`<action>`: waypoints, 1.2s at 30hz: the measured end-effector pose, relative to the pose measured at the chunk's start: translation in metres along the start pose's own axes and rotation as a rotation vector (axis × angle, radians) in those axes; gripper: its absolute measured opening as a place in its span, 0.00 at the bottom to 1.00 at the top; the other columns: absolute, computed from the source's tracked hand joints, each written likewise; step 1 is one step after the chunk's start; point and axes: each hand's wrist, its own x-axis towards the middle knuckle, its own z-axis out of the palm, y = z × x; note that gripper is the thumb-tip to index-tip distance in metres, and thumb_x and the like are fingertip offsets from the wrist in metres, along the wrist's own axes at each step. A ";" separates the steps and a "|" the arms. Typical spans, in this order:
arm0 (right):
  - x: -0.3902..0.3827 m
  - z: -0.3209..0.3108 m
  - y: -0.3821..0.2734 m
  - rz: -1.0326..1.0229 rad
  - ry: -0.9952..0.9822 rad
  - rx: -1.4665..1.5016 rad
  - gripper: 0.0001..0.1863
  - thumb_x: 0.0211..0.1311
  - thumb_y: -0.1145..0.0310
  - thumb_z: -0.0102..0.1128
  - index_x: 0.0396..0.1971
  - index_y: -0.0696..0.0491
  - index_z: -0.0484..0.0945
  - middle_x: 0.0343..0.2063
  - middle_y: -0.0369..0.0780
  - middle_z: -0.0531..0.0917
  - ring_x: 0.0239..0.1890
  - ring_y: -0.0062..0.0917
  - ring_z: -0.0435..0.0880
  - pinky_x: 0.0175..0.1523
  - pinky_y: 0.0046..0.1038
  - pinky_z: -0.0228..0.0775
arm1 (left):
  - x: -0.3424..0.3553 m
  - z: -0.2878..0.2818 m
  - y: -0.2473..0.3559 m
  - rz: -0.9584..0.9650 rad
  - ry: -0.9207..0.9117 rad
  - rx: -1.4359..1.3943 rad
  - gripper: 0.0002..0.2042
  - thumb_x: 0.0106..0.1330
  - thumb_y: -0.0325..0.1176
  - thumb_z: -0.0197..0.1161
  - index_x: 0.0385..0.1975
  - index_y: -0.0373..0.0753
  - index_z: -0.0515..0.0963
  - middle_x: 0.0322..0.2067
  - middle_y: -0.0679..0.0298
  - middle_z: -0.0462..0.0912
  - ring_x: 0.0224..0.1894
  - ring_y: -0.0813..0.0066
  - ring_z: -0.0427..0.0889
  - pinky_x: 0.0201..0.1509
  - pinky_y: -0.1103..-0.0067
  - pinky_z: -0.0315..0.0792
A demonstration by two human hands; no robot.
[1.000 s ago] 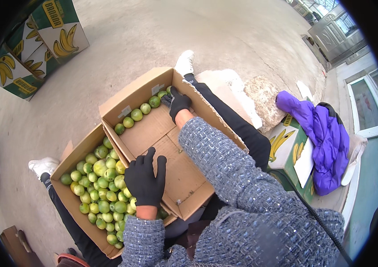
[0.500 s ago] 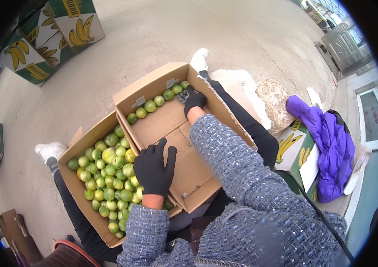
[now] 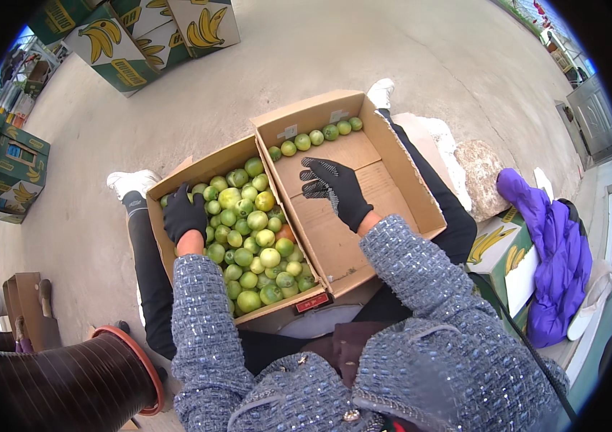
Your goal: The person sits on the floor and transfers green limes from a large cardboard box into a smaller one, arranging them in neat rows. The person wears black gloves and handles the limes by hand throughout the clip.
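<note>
Green tomatoes (image 3: pixel 248 237) fill the left cardboard box (image 3: pixel 223 153), one of them reddish. In that box's far left corner, my gloved left hand (image 3: pixel 185 217) bends its fingers down around a green tomato, its fingertips partly hidden. Over the right cardboard box (image 3: pixel 424 209) hovers my gloved right hand (image 3: pixel 338 189), empty and open with the fingers apart, pointing left. A single row of green tomatoes (image 3: pixel 316 137) lies along the far wall of this right box. The rest of its bare bottom shows around my hand.
Both boxes rest between my outstretched legs. Banana cartons (image 3: pixel 155 39) are stacked at the far left. A purple jacket (image 3: pixel 547 259) drapes over another carton (image 3: pixel 500 248) on the right, near a stone (image 3: pixel 480 176). A brown cylinder with a red rim (image 3: pixel 83 374) lies at lower left.
My right hand has left the far tomato row, drawn back and opened. My left hand has moved from the boxes' shared wall to the left box's far left corner. The view has shifted.
</note>
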 end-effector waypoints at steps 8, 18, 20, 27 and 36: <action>-0.002 0.000 0.021 -0.251 -0.015 -0.454 0.17 0.65 0.65 0.58 0.52 0.55 0.77 0.32 0.37 0.84 0.27 0.15 0.81 0.35 0.19 0.75 | 0.014 0.028 -0.023 0.082 0.131 -0.497 0.24 0.64 0.44 0.61 0.56 0.38 0.71 0.50 0.50 0.78 0.51 0.56 0.78 0.55 0.65 0.70; -0.014 0.021 0.009 -0.606 -0.172 -0.666 0.26 0.61 0.69 0.61 0.60 0.50 0.69 0.47 0.40 0.77 0.43 0.24 0.79 0.48 0.26 0.73 | -0.113 -0.009 0.118 0.218 -0.217 -1.248 0.20 0.67 0.36 0.62 0.55 0.34 0.72 0.46 0.59 0.80 0.45 0.74 0.80 0.48 0.78 0.75; 0.002 0.023 0.014 -0.551 0.106 -0.625 0.25 0.60 0.72 0.61 0.59 0.52 0.70 0.45 0.40 0.76 0.44 0.24 0.78 0.49 0.28 0.73 | -0.118 -0.007 0.124 0.404 -0.049 -0.951 0.20 0.65 0.37 0.63 0.55 0.35 0.73 0.45 0.57 0.80 0.46 0.67 0.79 0.50 0.73 0.73; 0.078 0.005 0.067 -0.206 0.097 -1.004 0.27 0.55 0.65 0.62 0.57 0.51 0.73 0.47 0.51 0.76 0.48 0.44 0.78 0.54 0.38 0.70 | -0.122 0.020 0.128 0.688 0.108 -0.370 0.17 0.61 0.36 0.62 0.50 0.42 0.76 0.44 0.58 0.79 0.48 0.58 0.75 0.54 0.67 0.67; 0.090 0.024 0.067 -0.165 0.203 -0.790 0.16 0.52 0.63 0.66 0.37 0.56 0.78 0.37 0.48 0.83 0.44 0.43 0.81 0.50 0.39 0.73 | -0.121 0.016 0.120 0.655 0.089 -0.433 0.17 0.61 0.37 0.63 0.50 0.44 0.76 0.45 0.58 0.79 0.48 0.57 0.75 0.53 0.67 0.67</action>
